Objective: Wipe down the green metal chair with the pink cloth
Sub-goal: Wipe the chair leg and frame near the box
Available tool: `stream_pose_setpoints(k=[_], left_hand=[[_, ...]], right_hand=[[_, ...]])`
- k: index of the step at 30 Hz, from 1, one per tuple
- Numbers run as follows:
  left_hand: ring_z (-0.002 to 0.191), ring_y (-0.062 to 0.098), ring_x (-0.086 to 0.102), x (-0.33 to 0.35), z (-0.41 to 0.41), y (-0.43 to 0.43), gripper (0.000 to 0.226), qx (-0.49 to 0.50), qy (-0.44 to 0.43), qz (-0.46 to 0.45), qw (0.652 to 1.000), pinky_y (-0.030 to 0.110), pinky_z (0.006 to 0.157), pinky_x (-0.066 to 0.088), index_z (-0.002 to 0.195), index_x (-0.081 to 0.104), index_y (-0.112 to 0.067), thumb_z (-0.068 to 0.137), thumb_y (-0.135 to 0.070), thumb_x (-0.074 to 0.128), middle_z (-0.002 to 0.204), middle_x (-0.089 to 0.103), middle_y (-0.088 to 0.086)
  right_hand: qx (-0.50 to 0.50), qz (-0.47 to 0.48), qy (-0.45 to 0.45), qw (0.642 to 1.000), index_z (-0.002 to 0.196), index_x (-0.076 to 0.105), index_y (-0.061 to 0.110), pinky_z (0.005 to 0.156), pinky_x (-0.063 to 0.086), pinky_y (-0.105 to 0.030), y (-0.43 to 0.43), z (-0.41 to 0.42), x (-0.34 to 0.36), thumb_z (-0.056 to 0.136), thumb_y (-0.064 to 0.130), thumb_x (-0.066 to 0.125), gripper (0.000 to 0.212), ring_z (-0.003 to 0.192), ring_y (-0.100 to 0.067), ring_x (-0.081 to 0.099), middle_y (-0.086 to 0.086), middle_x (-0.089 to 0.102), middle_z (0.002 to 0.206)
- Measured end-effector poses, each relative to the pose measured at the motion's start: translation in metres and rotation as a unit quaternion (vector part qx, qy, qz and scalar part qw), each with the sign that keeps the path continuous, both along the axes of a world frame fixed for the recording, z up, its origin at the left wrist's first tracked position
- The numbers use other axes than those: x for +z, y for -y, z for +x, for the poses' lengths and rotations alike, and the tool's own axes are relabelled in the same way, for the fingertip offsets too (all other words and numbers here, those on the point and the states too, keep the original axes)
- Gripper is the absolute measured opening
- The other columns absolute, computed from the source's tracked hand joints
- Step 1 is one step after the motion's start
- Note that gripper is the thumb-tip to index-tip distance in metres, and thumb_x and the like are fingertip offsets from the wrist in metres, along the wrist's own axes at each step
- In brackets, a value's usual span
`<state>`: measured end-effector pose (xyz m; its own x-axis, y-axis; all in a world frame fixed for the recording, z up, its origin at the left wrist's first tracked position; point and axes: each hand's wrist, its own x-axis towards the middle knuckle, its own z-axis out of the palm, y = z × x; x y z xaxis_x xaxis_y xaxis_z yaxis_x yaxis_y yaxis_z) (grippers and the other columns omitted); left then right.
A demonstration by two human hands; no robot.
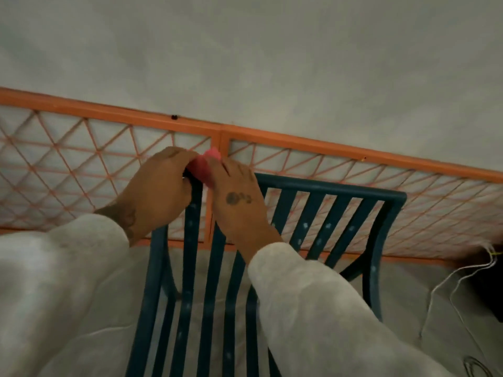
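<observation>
Against a pale wall and an orange lattice fence [81, 159], the left hand [160, 183] and right hand [239, 202] both pinch the pink cloth [202, 170] bunched between them on the green metal chair [326, 213] backrest's top-left corner.

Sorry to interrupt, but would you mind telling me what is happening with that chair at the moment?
A person is wiping the green metal chair with a pink cloth. Both the left hand and the right hand are bunched around the cloth at the top rail's left corner. The slats show pale specks. An orange lattice fence stands behind the chair, in front of a grey wall.
</observation>
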<state>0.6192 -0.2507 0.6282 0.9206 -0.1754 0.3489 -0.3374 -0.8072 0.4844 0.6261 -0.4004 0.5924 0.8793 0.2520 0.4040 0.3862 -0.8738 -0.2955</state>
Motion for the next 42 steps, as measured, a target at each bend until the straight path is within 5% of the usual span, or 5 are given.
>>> stream_pose_setpoints(k=[11,16,28,36,42], left_hand=[[0.076,0.023,0.059,0.006,0.013,0.06,0.03,0.042,0.023,0.06,0.997,0.036,0.068,0.05,0.094,0.071,-0.014,0.091,-0.041,0.059,0.084,0.064,0.004],[0.067,0.015,0.057,0.019,0.029,0.079,0.021,0.012,-0.064,0.107,0.992,0.033,0.062,0.049,0.095,0.07,-0.019,0.095,-0.028,0.051,0.084,0.067,0.0],[0.069,0.01,0.06,0.019,0.028,0.13,0.023,-0.054,-0.095,0.081,0.991,0.028,0.062,0.049,0.098,0.069,-0.021,0.087,-0.041,0.065,0.081,0.067,-0.005],[0.061,0.009,0.056,0.011,0.029,0.177,0.01,-0.133,-0.081,0.081,0.984,0.03,0.054,0.046,0.087,0.066,-0.025,0.091,-0.032,0.059,0.071,0.06,-0.008],[0.094,0.023,0.061,0.005,0.026,0.254,0.034,-0.185,-0.066,0.088,0.976,0.042,0.086,0.05,0.119,0.062,-0.016,0.091,-0.034,0.058,0.106,0.066,0.002]], right_hand=[[-0.178,0.002,-0.016,0.984,0.148,0.042,0.02,0.112,0.029,-0.04,0.234,-0.016,0.004,0.105,0.02,0.044,0.043,0.123,-0.024,0.048,-0.005,0.057,0.132],[-0.269,0.022,-0.014,0.963,0.138,0.05,0.017,0.11,0.03,-0.038,0.202,-0.012,0.003,0.094,0.01,0.047,0.045,0.119,-0.025,0.048,-0.005,0.058,0.124],[-0.114,-0.016,0.035,0.993,0.15,0.037,0.014,0.112,0.034,-0.043,0.209,-0.009,-0.012,0.088,0.009,0.052,0.064,0.119,-0.025,0.049,-0.004,0.055,0.129],[-0.314,0.157,-0.005,0.936,0.136,0.054,0.013,0.103,0.044,-0.043,0.284,0.001,0.004,0.104,0.029,0.042,0.037,0.113,-0.026,0.054,-0.008,0.061,0.12],[-0.303,0.406,-0.108,0.855,0.135,0.054,0.039,0.105,0.046,-0.045,0.301,-0.006,0.017,0.104,0.047,0.037,0.036,0.119,-0.017,0.054,0.006,0.057,0.132]])
